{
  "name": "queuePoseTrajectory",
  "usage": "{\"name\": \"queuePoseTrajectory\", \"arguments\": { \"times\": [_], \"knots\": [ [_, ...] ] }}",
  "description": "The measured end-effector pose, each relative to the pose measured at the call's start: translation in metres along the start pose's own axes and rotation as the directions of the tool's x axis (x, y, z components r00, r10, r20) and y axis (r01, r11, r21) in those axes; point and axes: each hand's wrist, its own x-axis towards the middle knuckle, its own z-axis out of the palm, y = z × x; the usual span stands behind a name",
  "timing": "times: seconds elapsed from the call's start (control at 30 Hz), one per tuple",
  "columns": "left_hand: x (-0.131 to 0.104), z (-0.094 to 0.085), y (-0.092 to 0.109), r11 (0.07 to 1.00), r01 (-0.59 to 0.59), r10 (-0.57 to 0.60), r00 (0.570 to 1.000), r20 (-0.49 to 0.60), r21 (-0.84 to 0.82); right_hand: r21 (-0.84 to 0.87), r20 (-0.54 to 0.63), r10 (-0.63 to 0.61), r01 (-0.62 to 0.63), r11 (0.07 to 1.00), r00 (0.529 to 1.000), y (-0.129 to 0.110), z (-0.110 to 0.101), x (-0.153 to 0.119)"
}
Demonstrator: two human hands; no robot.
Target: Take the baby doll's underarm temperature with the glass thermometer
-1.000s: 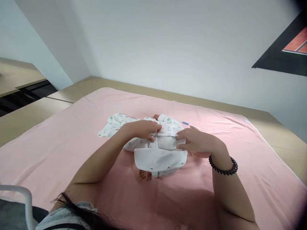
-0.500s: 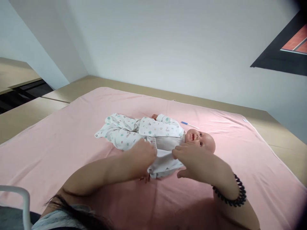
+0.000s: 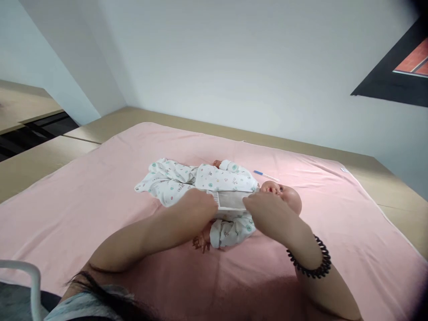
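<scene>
A baby doll (image 3: 290, 199) lies on its back, its head to the right. It wears a white printed jacket (image 3: 227, 178) and matching trousers (image 3: 167, 189). The jacket's near front panel is lifted, and the plain white layer (image 3: 232, 199) on the chest shows. My left hand (image 3: 200, 206) is closed on the panel's edge by the doll's waist. My right hand (image 3: 267, 214) grips the same edge near the neck and hides part of the doll's face. Below my hands, the doll's near sleeve (image 3: 232, 232) and small hand (image 3: 201, 242) stick out.
A pink sheet (image 3: 117, 178) covers most of the wooden table (image 3: 389, 183). Beyond the doll's shoulder lies a thin stick with a blue end (image 3: 259, 172). A white curved bar (image 3: 35, 285) stands at the lower left. A wall rises behind the table.
My right hand has closed on the jacket panel and moved slightly left. The near panel is pulled up toward the chest, so more of the near sleeve and doll's hand shows.
</scene>
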Motion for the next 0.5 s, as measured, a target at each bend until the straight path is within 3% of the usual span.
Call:
{"name": "queuePoseTrajectory", "arguments": {
  "times": [0.1,0.2,0.3,0.4,0.5],
  "knots": [
    [-0.005,-0.033,-0.015,0.989,0.016,-0.02,0.999,0.029,0.144,-0.025,-0.158,0.098,-0.103,0.994,0.983,0.024,-0.009,-0.003],
    [0.005,-0.043,-0.031,0.987,0.073,-0.07,0.997,-0.025,0.145,0.023,-0.237,0.132,-0.13,0.991,0.963,0.041,-0.012,0.001],
    [0.025,-0.034,-0.045,0.995,0.084,-0.079,0.992,-0.095,0.053,0.087,-0.255,0.129,-0.11,0.99,0.958,0.053,-0.009,0.011],
    [0.052,-0.016,-0.049,0.997,-0.048,0.032,0.973,-0.227,-0.064,0.129,-0.25,0.135,-0.106,0.986,0.959,0.06,-0.004,0.02],
    [0.08,0.005,-0.04,0.954,-0.201,0.12,0.936,-0.331,-0.223,0.155,-0.242,0.122,-0.085,0.984,0.963,0.064,0.0,0.028]
  ]
}}
